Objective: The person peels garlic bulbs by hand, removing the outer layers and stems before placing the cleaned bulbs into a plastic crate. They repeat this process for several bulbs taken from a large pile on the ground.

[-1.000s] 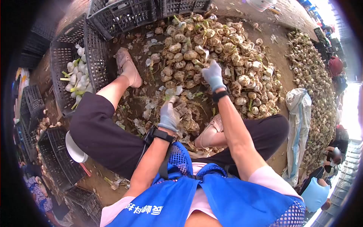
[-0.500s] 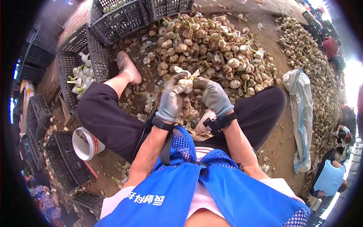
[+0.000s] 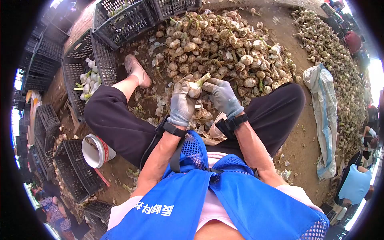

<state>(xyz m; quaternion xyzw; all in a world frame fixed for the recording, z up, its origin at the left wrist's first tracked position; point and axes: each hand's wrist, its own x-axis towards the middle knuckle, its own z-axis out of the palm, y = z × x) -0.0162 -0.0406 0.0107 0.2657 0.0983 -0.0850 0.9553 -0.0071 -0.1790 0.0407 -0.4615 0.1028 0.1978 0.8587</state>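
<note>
Both hands gloved, both closed on one garlic bulb, held up over the ground between the knees. Left hand wraps it from the side. Right hand grips the other side, fingers on the skin. A green stalk stub sticks out on top.

Right under the hands is a litter of peel scraps on the dirt, between the feet. Just ahead is a big pile of brown, unpeeled bulbs.

A black crate sits beside the left leg with a small cluster of white cleaned bulbs inside, most of it unfilled. White bucket by the left thigh. On the far right, a sack and a second long pile.

My read: this bulb is mid-peel and the job is at an early stage. Only a few are done, and the bulk is waiting.
</note>
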